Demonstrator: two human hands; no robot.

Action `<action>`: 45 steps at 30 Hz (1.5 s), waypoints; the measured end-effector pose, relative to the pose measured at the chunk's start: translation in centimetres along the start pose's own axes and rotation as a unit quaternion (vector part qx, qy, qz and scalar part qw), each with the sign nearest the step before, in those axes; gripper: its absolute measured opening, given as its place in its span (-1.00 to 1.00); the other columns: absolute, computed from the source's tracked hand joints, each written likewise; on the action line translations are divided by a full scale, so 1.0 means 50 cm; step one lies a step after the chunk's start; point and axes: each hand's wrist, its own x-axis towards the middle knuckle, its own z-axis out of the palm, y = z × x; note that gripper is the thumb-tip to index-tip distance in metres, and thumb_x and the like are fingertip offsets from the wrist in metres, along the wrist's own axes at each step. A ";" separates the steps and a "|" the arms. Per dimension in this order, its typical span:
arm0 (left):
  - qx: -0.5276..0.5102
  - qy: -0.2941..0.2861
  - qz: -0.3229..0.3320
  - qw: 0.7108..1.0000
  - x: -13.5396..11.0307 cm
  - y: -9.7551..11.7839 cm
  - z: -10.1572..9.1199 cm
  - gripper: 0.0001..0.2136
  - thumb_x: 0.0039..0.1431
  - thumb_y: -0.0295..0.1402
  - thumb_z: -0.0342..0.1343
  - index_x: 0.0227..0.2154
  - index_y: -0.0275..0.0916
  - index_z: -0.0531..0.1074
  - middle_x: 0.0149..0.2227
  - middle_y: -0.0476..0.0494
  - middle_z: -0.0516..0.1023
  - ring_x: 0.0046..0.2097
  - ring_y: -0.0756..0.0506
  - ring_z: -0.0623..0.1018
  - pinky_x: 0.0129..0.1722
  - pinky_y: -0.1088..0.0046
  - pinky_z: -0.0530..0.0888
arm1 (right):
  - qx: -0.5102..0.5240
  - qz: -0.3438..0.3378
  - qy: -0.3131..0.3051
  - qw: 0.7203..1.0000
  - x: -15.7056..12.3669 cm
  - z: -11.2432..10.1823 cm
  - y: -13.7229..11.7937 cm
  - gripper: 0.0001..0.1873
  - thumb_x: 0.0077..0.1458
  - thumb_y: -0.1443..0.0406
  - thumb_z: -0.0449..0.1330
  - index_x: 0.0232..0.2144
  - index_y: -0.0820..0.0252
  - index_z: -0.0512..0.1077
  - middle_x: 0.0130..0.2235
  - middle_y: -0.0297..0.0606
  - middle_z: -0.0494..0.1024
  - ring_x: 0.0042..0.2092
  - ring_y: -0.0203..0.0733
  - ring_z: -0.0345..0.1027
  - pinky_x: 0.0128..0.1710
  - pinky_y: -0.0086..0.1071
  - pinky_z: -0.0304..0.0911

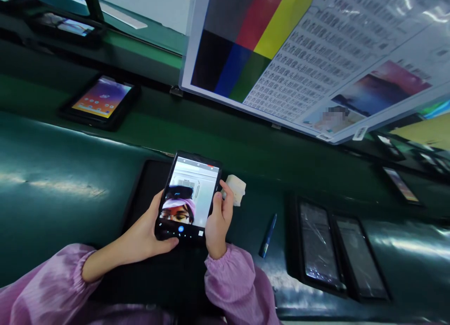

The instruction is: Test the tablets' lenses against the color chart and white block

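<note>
A black tablet with its screen lit, showing a front-camera picture, is held up between both hands above a dark mat. My left hand grips its lower left edge, thumb lying along the bottom of the screen. My right hand wraps the right edge and also pinches a small white cloth pad behind it.
A blue pen lies on the green bench right of my hands. Two dark tablets lie beside it. A lit tablet sits at the back left. A colour test chart stands above the bench.
</note>
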 end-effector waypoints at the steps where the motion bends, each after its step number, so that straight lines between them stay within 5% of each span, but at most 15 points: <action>1: -0.002 -0.005 0.002 1.000 0.000 -0.001 0.000 -0.02 0.14 -0.31 0.38 0.45 -0.06 -0.18 0.41 -0.36 0.22 0.39 -0.38 0.35 0.39 -0.09 0.29 | -0.002 -0.001 0.000 1.000 0.000 0.000 0.000 -0.50 0.34 -0.06 0.13 0.13 0.09 0.45 0.14 -0.11 0.51 0.06 -0.01 0.45 0.11 -0.04 0.34; 35: 0.020 -0.006 -0.022 1.000 -0.009 0.008 -0.002 -0.09 0.22 -0.28 0.31 0.44 -0.06 -0.19 0.43 -0.39 0.16 0.42 -0.40 0.29 0.43 -0.18 0.19 | 0.032 0.007 -0.013 0.999 -0.014 -0.003 -0.017 -0.56 0.37 -0.01 0.13 0.13 0.08 0.42 -0.02 -0.18 0.57 -0.17 -0.15 0.48 -0.13 -0.23 0.44; 40: 0.043 0.000 -0.023 0.999 -0.014 -0.008 -0.004 -0.06 0.22 -0.22 0.33 0.46 -0.04 -0.21 0.43 -0.36 0.17 0.44 -0.41 0.24 0.44 -0.19 0.12 | 0.072 0.056 -0.042 0.995 -0.019 -0.003 -0.022 -0.49 0.33 -0.10 0.14 0.14 0.03 0.37 -0.23 -0.24 0.58 -0.34 -0.12 0.49 -0.41 -0.29 0.39; 45: 0.049 0.004 -0.024 0.999 -0.014 -0.013 -0.005 -0.05 0.22 -0.19 0.33 0.46 -0.03 -0.23 0.44 -0.35 0.15 0.45 -0.40 0.22 0.44 -0.19 0.10 | 0.098 0.053 -0.038 0.993 -0.022 -0.005 -0.026 -0.54 0.32 -0.07 0.20 0.10 0.02 0.40 -0.23 -0.27 0.57 -0.34 -0.17 0.50 -0.45 -0.35 0.37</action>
